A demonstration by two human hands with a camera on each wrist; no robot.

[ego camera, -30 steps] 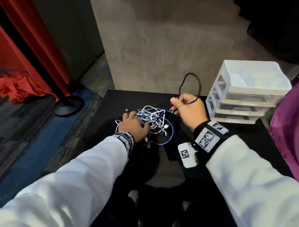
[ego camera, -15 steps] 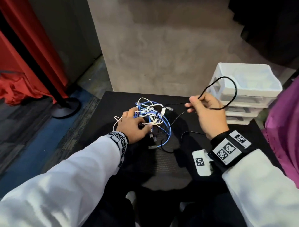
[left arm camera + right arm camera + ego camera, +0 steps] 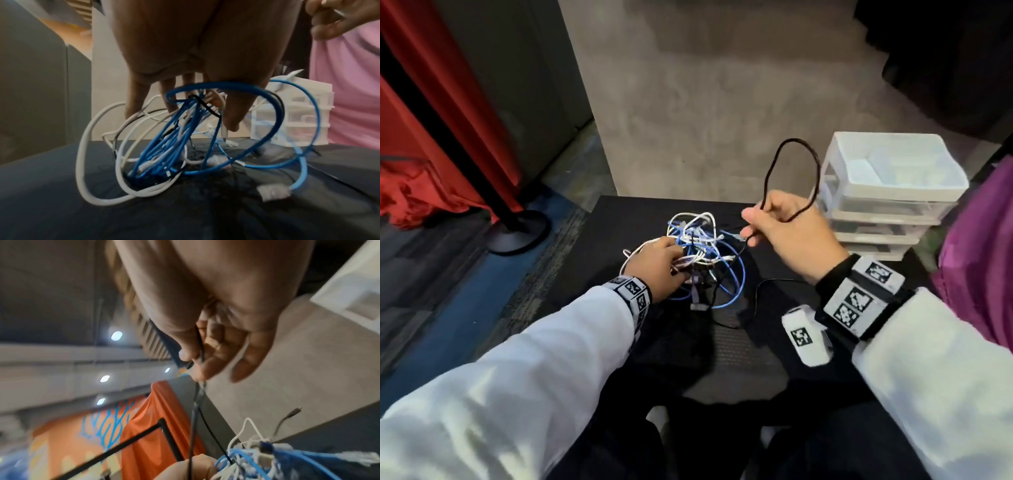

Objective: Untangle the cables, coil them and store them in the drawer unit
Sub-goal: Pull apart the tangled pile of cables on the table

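Cables [image 3: 702, 250], blue, white and black, sit in a knot near the middle of a black table [image 3: 592, 246]. The left hand [image 3: 657, 270] comes down on the knot's near-left side, fingers [image 3: 170, 99] curled into the strands and gripping a bunch. The right hand [image 3: 791, 236] is raised just right of the knot, thumb and fingers pinching a black cable [image 3: 787, 164] whose loop stands up above the knuckles; its other end trails down into the knot. A white drawer unit [image 3: 887, 192] stands on the table's far right corner, drawers closed. Beyond the table is a grey concrete wall [image 3: 705, 102]. To the left, red cloth [image 3: 431, 130] hangs beside a black pole [image 3: 441, 126] with a round base on blue-and-grey carpet. Purple fabric [image 3: 976, 260] shows at the right edge.
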